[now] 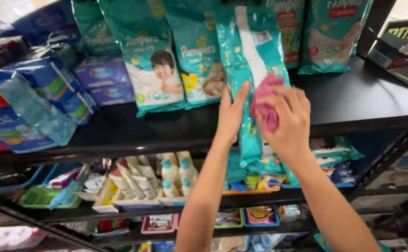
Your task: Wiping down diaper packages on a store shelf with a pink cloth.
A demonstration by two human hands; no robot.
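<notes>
Head view: a person's left hand [232, 114] lies flat, fingers [242, 93] together and straight, against the near face of a tall teal diaper pack [250, 51]. The pack is held out in front of a black shelf [353, 100], its lower end hanging below the shelf edge. Just right of those fingers, the right hand [285, 119] has its fingers [283, 109] clamped around a bunched pink cloth [264, 105], pressed to the same face of the pack. Behind the fingertips, more diaper bags [150, 56] lean in a row on the shelf. Below the wrists, white bottles [176, 172] and small trays [41, 196] crowd a lower shelf.

The risk, as judged here: the left hand only presses and does not grip, so a firm rub of the cloth could slide the slick pack sideways or let it drop onto the bottles beneath. A push inward might also tip the leaning bags behind it.
</notes>
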